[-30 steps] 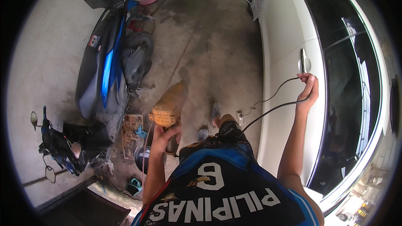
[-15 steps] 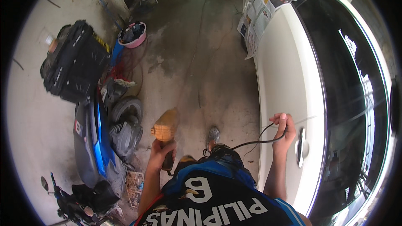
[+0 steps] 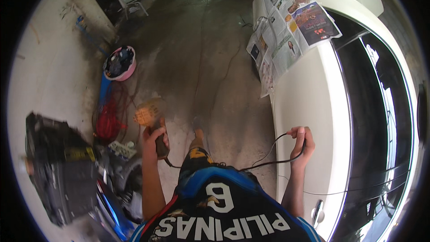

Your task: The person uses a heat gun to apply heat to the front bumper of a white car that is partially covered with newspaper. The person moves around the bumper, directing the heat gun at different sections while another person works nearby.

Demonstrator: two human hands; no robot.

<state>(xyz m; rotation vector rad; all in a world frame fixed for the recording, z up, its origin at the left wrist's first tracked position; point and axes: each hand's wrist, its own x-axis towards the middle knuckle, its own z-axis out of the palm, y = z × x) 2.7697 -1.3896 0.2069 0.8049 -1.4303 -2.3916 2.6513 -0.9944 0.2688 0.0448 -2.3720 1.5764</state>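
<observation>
Orange tool (image 3: 149,114) sits in left fingers (image 3: 159,132), cable (image 3: 268,163) in right fingers (image 3: 302,138), above seemingly stained floor (image 3: 174,67) beside car (image 3: 311,103)

The power tool (image 3: 148,114) is yellow-orange with a dark handle (image 3: 161,147) — its cord (image 3: 268,163) black. The car (image 3: 309,112) is white, the newspaper (image 3: 280,40) grey-white with coloured pictures — the basin (image 3: 131,71) pink.
</observation>
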